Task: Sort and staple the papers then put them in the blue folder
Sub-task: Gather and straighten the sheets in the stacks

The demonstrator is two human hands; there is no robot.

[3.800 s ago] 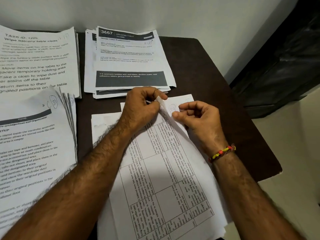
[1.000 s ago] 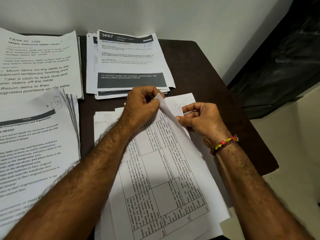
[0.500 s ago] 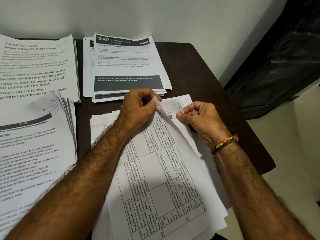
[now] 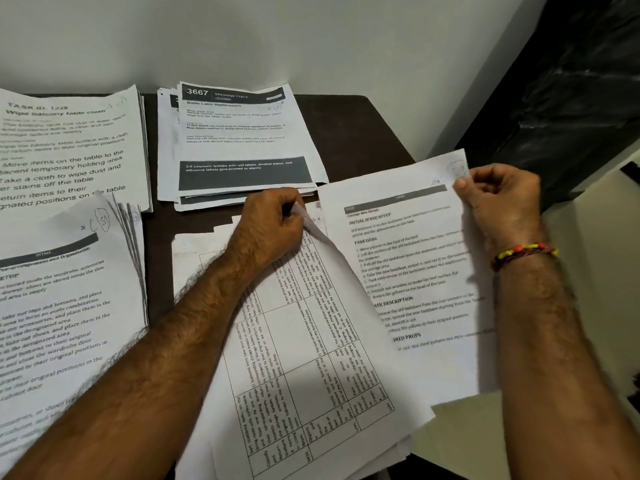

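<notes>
Since half a second ago my right hand (image 4: 498, 199) has swung out to the right, pulling one sheet (image 4: 408, 271) free of the pile; before, both hands sat together at the pile's top corner. On the dark table (image 4: 349, 133) the largest things are the sorted stacks: two at the left (image 4: 69, 147), one at the back with the 3667 heading (image 4: 239, 140), and the working pile (image 4: 298, 358) in front of me, topped by a page of tables. The lifted sheet hangs just right of that pile, its far edge past the table's rim, pinched at its top right corner between my right thumb and curled fingers. My left hand (image 4: 273, 226) has its fingers curled on the working pile's raised top corner, pinching it. No blue folder or stapler shows. To do this well, I'd read the handwritten corner number before choosing a stack, keep the left pinch firm so the pile stays square, and carry the sheet flat
</notes>
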